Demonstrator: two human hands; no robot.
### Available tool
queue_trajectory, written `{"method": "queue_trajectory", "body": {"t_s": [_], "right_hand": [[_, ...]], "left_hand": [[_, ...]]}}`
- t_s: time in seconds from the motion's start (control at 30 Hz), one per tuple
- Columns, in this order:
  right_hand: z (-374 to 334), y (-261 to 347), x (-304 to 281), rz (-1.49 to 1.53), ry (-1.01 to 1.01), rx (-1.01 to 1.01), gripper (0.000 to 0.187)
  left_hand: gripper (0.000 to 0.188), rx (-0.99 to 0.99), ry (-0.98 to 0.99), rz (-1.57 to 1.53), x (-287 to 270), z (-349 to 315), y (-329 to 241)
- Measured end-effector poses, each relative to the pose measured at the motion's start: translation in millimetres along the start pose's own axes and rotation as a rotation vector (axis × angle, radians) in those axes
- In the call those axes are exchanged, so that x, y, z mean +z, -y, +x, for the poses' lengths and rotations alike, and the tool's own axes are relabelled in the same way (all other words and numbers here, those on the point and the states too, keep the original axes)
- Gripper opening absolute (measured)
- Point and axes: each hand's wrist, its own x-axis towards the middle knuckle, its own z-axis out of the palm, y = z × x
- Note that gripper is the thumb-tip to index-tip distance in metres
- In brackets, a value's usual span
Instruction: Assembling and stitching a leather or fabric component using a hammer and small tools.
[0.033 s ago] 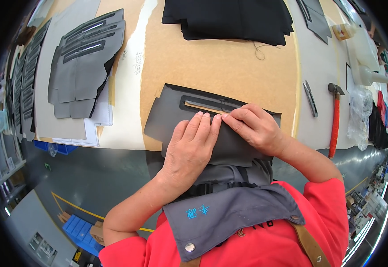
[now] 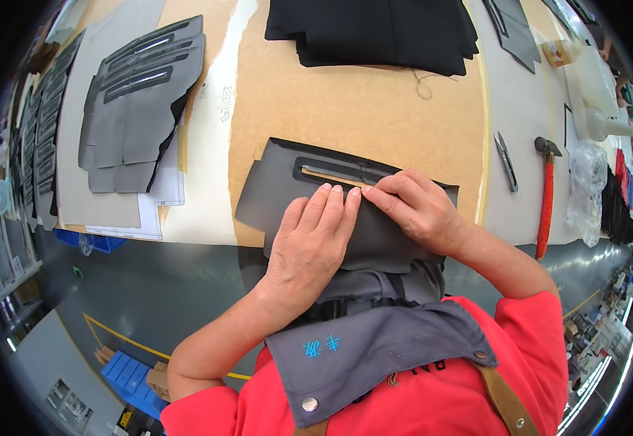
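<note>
A dark grey fabric panel (image 2: 258, 192) lies at the near edge of the table, part of it hanging toward me. Near its far edge runs a long slot framed by a black strip (image 2: 299, 166), and the brown table covering shows through the opening. My left hand (image 2: 309, 236) rests flat on the panel, fingers stretched out and tips at the slot's near border. Beside those tips, my right hand (image 2: 422, 211) is closed, thumb and forefinger pinching at the slot's border. The right end of the slot is hidden under that hand.
Several similar grey panels (image 2: 131, 120) lie stacked at left. Folded black fabric (image 2: 374, 33) is at the far side, a loose thread (image 2: 423, 87) near it. To the right are snips (image 2: 506, 161), a red-handled hammer (image 2: 546, 192), a plastic bag (image 2: 585, 196) and a white bottle (image 2: 598, 87).
</note>
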Motion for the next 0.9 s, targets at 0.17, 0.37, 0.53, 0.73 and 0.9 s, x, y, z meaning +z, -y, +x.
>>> {"method": "queue_trajectory", "body": {"t_s": [0.17, 0.37, 0.53, 0.73, 0.9], "right_hand": [[-2, -1, 0, 0.033, -0.015, 0.045, 0.042], [2, -1, 0, -0.034, -0.019, -0.036, 0.040], [-6, -2, 0, 0.047, -0.013, 0.089, 0.040], [-6, -5, -3, -0.019, -0.008, -0.023, 0.043], [-4, -3, -4, -0.007, -0.025, -0.012, 0.044]], "left_hand": [[0.053, 0.003, -0.008, 0.034, 5, 0, 0], [0.056, -0.024, 0.025, -0.039, 1, 2, 1], [0.055, -0.018, 0.048, 0.013, -1, 2, -2], [0.056, -0.034, 0.047, 0.005, 0, 0, -2], [0.057, -0.037, 0.056, -0.023, -2, 2, -3]]}}
